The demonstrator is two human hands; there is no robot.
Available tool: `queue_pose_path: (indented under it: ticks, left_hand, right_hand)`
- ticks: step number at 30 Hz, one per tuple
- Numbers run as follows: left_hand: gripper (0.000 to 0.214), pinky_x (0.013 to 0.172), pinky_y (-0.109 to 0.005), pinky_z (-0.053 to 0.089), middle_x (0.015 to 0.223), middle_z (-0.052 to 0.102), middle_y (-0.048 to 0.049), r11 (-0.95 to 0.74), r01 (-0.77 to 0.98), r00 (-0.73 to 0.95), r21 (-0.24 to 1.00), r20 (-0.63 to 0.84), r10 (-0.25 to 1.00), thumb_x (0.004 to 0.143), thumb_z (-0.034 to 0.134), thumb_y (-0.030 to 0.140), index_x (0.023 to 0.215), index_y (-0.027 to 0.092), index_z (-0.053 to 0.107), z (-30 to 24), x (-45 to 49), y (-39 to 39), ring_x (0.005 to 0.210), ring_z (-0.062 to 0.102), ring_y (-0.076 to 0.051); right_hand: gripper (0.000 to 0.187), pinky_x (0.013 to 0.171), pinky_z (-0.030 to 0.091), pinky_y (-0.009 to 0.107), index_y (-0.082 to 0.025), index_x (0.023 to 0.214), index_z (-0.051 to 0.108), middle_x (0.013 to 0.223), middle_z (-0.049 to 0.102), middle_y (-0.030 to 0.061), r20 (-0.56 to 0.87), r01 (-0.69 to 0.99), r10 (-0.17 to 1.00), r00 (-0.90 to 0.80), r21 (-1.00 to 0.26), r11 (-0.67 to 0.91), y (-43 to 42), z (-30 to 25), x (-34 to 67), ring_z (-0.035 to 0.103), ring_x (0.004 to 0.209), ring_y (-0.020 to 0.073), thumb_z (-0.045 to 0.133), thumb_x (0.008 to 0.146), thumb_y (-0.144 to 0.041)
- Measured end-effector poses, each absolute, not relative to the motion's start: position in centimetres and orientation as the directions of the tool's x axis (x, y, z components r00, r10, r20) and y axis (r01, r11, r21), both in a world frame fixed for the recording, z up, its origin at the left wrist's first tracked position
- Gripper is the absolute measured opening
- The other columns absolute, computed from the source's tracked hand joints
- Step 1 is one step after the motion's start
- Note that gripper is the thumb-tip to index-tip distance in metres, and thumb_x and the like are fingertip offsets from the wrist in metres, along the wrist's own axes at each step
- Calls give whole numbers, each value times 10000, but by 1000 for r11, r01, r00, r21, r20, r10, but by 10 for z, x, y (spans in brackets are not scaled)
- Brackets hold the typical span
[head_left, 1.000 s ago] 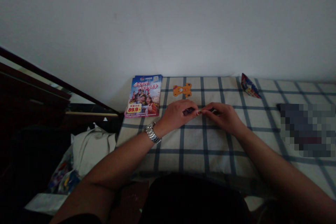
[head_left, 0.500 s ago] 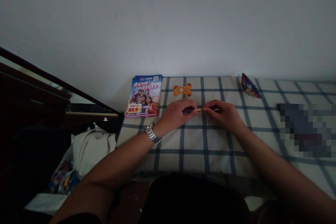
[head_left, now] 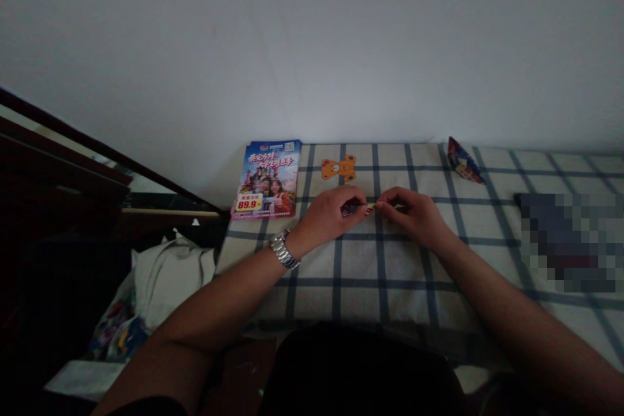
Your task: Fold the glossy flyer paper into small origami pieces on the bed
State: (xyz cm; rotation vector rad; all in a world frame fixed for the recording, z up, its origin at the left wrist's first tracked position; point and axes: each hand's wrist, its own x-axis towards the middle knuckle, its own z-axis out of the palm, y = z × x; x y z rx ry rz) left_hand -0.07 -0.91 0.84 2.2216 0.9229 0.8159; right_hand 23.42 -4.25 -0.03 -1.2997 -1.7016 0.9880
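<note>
Between my fingertips is a small, narrow piece of folded paper (head_left: 370, 207), printed red and yellow, with a dark purple part showing in the curl of my left palm. My left hand (head_left: 335, 211), a metal watch on its wrist, pinches the paper from the left. From the right, my right hand (head_left: 409, 213) grips its end between thumb and forefinger. Most of the paper is hidden by the fingers. To the left lies a stack of printed leaflets (head_left: 268, 179) with similar bright colours. An orange bear picture (head_left: 338, 169) is on the cloth just beyond my hands.
A checked cloth (head_left: 361, 302) covers the surface against a pale wall (head_left: 312, 45). A folded colourful paper shape (head_left: 464, 161) stands at the back right. Farther right is a dark, pixelated item (head_left: 560, 234). A white bag (head_left: 170, 273) sits low at the left.
Less of the paper strip shows between my fingertips now. Both hands stay in nearly the same place with slight finger shifts.
</note>
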Motion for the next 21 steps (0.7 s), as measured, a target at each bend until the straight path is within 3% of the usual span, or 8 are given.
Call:
queue_pose_path:
  ticks: [10,15,21]
  left_hand:
    - [105,758,-278,502,946,726,-2,-601,376,576,705,330,748,1030,629,295,985,218,684,8,-1,-8,837,663,-131]
    - [75,767,-277,498,936,729,8,-607,362,602,707,320,732,1013,658,276,981,224,701,9,-2,-7,856,671,-135]
    - [79,793,-286,507,974,734,2,-620,373,638,690,294,711,1017,648,275,990,231,707,10,-1,-10,895,683,-143]
  right_hand:
    - [280,578,589,289,-229,945,736,810,736,25,106,323,981,-162,-934,154,-43,3,229,661,624,157,726,934,-508]
    - [256,667,616,309,-232,995,750,939,776,50,120,342,967,-224,-920,193,-44,2,228,714,753,183,713,949,-481]
    - [212,691,583,306,-232,951,740,900,773,40,167,408,948,-270,-872,269,-46,2,228,720,802,194,670,981,-430]
